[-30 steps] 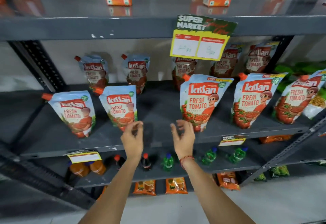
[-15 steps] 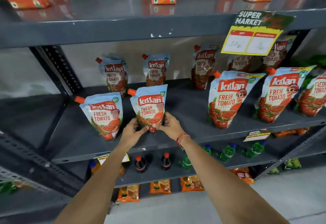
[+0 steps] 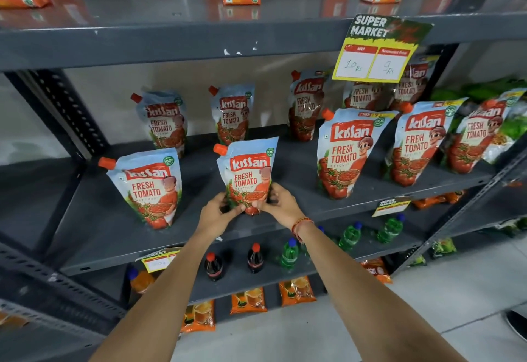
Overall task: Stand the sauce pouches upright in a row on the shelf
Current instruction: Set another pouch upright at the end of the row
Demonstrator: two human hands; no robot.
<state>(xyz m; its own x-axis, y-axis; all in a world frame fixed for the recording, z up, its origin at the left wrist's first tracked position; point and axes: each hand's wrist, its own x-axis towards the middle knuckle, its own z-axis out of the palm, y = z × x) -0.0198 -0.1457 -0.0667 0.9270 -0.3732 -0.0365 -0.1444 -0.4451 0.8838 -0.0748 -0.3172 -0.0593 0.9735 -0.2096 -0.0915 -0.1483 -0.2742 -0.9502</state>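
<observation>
From the head camera, both hands hold one sauce pouch (image 3: 247,175) at its bottom. The left hand (image 3: 218,213) pinches the left corner and the right hand (image 3: 281,204) pinches the right corner, so the fingers (image 3: 238,208) are clamped on the pouch. It stands near the front of the grey shelf (image 3: 94,236), between the left pouch (image 3: 148,187) and the big pouch (image 3: 346,153) on the right. More pouches stand at the back.

The pouch leans a little to one side. I think it could flop over when the hands let go, because its soft bottom may not sit flat. It also sits close to the shelf edge, so a bump could knock it off.
</observation>
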